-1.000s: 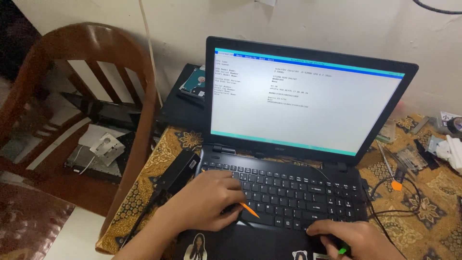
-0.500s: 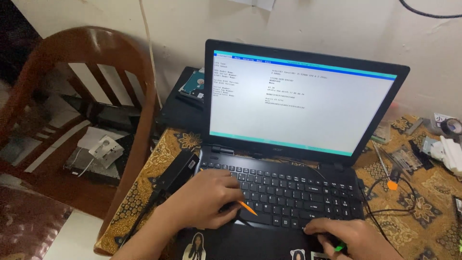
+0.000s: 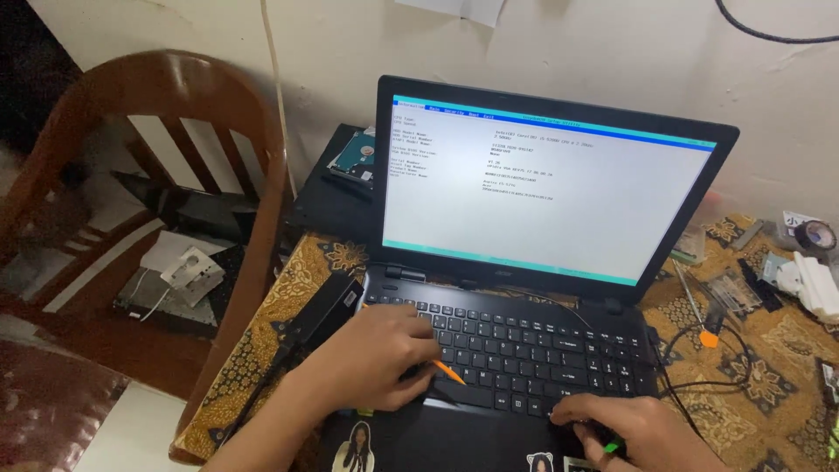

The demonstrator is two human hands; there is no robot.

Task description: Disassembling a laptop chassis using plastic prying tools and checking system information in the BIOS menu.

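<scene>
The bench (image 3: 778, 385) is covered by a patterned cloth, and a wooden chair (image 3: 131, 131) is seen left of it. An open black laptop (image 3: 542, 262) is set on the bench. The left hand (image 3: 376, 358) is laid on its keyboard, fingers clamped on an orange tool (image 3: 450, 373); the right hand (image 3: 638, 428) is at the front edge, fingers curled on a small green item (image 3: 612, 447).

Matt plastic laptop (image 3: 524, 350); patterned cloth (image 3: 769, 367); glossy wooden chair (image 3: 175, 87).

Both hands rest on the open laptop (image 3: 524, 350): left hand (image 3: 380, 358) holds an orange-tipped tool (image 3: 450, 373), right hand (image 3: 634, 428) on the lower keys.
</scene>
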